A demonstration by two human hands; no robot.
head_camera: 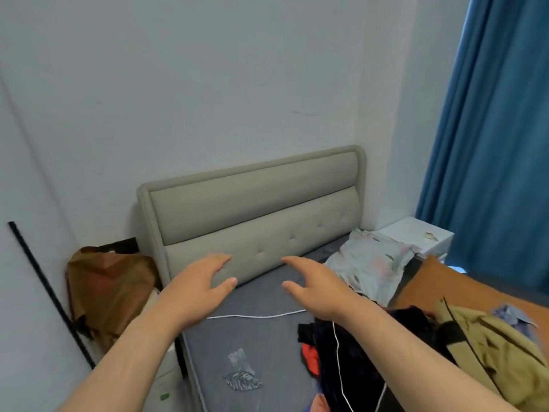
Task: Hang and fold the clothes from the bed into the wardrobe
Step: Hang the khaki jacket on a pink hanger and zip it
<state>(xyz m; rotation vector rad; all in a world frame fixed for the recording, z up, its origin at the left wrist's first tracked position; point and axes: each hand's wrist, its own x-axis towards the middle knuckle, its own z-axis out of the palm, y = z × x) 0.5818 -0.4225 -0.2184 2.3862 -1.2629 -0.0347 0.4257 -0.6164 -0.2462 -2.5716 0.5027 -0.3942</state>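
Head cam view, going left to right: a crumpled brown bag [110, 286] sits on the floor by the wall, nothing to do with the job. My left hand [193, 288] is open, fingers spread and holding nothing, hovering over the bare grey bed [252, 346] in front of the headboard [252, 209]. My right hand [315, 288] is the same, open and empty, just beside the pile. The stuff I actually need is further right: a heap of dark clothes [350, 352] with something red poking out, then a khaki jacket [499, 346] at the edge of the shot. What worries me is the white cord [255, 316]. It runs across the mattress and then down over the dark heap, so if I scoop up clothes without checking, it'll probably snag and drag along. The heap also looks tangled, so I could easily lift three things instead of one. As for what I can't make out, my right forearm covers part of the pile, and the frame cuts off the bottom and right of it, so no clue how much is there. The floral cloth [371, 263] near the headboard could be a pillow or a garment, can't tell. The wardrobe isn't in view at all, and neither are any hangers.
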